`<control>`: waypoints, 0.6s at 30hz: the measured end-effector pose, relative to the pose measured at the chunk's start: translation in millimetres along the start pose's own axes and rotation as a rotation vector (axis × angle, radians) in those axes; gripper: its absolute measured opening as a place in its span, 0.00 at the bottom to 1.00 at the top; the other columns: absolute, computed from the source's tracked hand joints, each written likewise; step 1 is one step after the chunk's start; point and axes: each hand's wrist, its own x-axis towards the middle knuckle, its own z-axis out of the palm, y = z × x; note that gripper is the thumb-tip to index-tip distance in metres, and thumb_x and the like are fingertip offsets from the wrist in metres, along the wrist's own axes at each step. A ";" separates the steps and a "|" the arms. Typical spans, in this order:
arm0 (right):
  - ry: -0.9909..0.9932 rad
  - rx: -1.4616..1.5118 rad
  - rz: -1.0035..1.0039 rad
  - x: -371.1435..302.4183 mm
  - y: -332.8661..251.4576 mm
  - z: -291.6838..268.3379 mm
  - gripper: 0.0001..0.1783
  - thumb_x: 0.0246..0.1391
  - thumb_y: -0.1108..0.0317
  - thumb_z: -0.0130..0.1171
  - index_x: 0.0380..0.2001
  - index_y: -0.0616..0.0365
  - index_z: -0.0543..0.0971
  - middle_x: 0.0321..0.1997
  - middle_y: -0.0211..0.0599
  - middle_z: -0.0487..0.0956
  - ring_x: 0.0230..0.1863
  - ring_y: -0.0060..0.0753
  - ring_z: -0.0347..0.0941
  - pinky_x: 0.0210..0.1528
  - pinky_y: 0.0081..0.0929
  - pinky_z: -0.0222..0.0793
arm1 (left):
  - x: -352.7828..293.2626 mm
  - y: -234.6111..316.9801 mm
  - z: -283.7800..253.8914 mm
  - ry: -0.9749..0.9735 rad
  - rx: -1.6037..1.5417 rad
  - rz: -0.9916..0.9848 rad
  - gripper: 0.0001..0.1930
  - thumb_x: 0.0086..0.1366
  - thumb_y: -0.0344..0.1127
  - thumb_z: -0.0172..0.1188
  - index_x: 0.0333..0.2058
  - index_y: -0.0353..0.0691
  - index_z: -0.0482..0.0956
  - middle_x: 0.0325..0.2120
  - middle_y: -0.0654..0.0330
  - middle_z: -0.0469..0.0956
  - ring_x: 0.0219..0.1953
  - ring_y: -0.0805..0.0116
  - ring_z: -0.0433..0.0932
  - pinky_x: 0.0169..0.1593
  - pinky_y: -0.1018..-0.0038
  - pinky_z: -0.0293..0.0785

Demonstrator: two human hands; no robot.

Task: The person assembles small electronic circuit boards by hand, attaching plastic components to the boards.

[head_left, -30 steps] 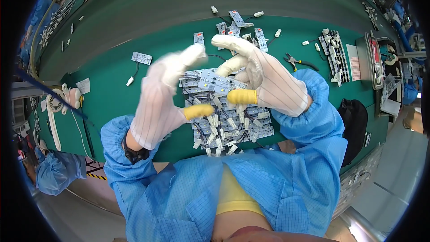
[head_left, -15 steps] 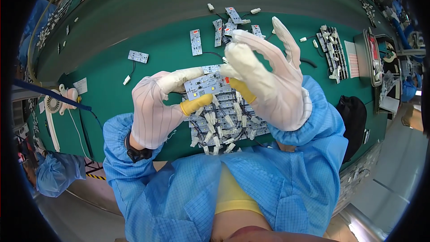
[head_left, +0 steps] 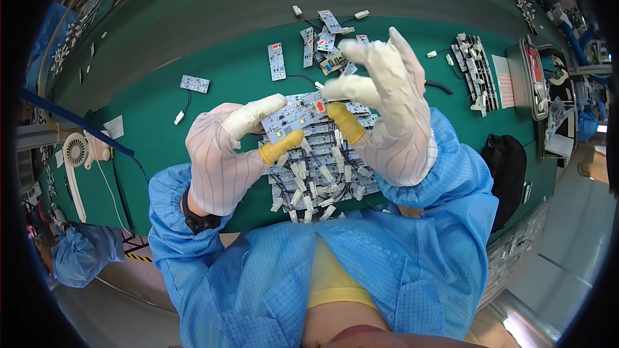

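My left hand (head_left: 222, 151), in a striped white glove with a yellow thumb cover, pinches a circuit board (head_left: 293, 119) by its left end. The board is white, with small yellow-white LEDs and a red arrow mark at its right end. My right hand (head_left: 393, 116), gloved the same way, is beside that end with thumb and forefinger parted and the other fingers raised. Whether its fingertips touch the board's edge I cannot tell. Beneath both hands lies a stack of similar boards (head_left: 322, 177) with white connectors on black leads, partly hidden by the held board.
Several loose small boards (head_left: 276, 61) with leads lie beyond my hands on the green mat (head_left: 148, 135). One board (head_left: 195, 84) lies to the left, near a white fan (head_left: 76, 149). At right are upright board strips (head_left: 478, 77), a metal box (head_left: 530, 77) and a black bag (head_left: 506, 174).
My right thumb and forefinger have parted at the board's right end, uncovering the red arrow mark. The raised fingers have bunched closer together. My left hand keeps its pinch and has barely moved.
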 end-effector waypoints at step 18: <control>0.074 -0.059 -0.162 -10.8 12.2 11.2 0.26 0.42 0.74 0.64 0.49 0.59 0.73 0.47 0.45 0.78 0.47 0.44 0.76 0.53 0.44 0.64 | 6.3 6.0 6.9 0.080 0.017 0.102 0.25 0.40 0.34 0.76 0.40 0.39 0.81 0.24 0.64 0.80 0.24 0.69 0.78 0.31 0.75 0.71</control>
